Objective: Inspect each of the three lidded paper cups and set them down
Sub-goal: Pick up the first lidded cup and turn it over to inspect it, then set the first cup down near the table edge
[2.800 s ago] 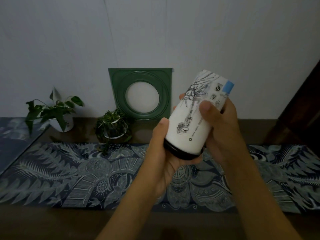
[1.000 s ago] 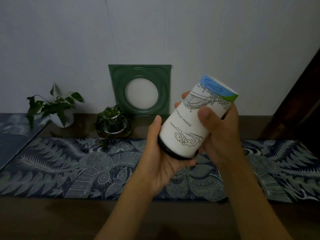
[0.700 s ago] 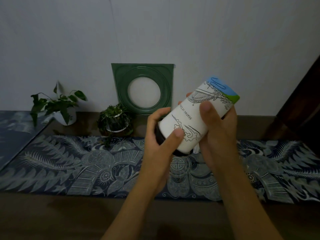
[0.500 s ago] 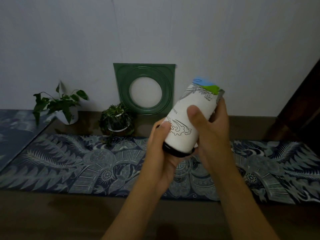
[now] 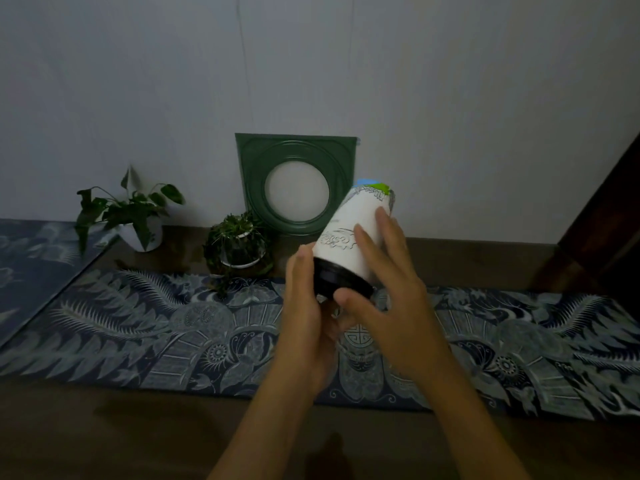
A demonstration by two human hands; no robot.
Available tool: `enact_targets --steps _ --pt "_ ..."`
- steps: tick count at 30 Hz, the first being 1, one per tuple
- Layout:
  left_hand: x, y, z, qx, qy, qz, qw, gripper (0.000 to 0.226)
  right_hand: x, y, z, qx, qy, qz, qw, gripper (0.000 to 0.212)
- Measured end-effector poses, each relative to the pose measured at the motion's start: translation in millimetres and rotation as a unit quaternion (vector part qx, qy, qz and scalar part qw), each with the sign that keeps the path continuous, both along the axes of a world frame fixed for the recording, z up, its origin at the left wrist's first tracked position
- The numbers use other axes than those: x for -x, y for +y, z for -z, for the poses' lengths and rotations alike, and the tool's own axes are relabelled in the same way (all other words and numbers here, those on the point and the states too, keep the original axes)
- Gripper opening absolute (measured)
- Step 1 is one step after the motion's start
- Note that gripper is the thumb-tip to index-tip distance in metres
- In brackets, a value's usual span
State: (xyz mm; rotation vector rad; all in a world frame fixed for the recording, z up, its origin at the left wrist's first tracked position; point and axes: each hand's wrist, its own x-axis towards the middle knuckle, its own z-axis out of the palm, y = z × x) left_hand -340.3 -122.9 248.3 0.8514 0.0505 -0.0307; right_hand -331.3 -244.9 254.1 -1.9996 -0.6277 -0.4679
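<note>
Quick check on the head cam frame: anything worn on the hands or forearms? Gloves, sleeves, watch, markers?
Nothing worn that shows. The left hand and right hand are bare, no gloves, and no rings are visible in the dim light. Both forearms are bare right down to the bottom edge of the frame: no sleeve cuffs, watch, bands, cables or tracking markers. Anything above the forearms is out of view.
</note>
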Motion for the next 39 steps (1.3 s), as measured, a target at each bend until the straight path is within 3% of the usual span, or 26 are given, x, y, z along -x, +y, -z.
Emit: enact_targets --steps 5,8,12,21,24,28,32,39 --pt "3.3 13.9 12.3 -0.073 -0.068 -0.044 0.994 0.063 1.8 -3.0 1.9 -0.111 0.084 0.000 0.990 0.067" --pt "3.9 26.2 23.6 -0.138 -0.117 -0.063 0.981 0.046 2.6 0.0 9.5 -0.178 0.122 0.000 0.976 0.050" --pt "9.0 42.5 45.6 -0.185 -0.106 -0.068 0.975 0.034 2.4 8.3 29.9 -0.224 0.181 -0.002 0.958 0.041" --pt "16.4 87.1 104.6 -0.228 0.035 -0.062 0.971 0.038 3.9 36.7 100.8 -0.262 0.370 -0.075 0.888 0.036" --pt "18.9 99.1 131.0 -0.230 0.088 -0.056 0.968 0.043 3.2 47.2 128.9 -0.274 0.426 -0.044 0.861 0.027" --pt "20.7 109.1 172.7 -0.238 0.147 -0.070 0.958 0.014 1.5 62.0 170.2 -0.261 0.485 -0.008 0.835 0.029" --pt "24.1 121.9 204.3 -0.236 0.214 -0.055 0.946 0.032 2.1 71.7 208.2 -0.281 0.558 -0.003 0.781 0.033" --pt "21.7 134.3 251.8 -0.223 0.291 -0.026 0.930 0.019 -0.3 83.9 250.4 -0.289 0.616 0.014 0.733 0.029"
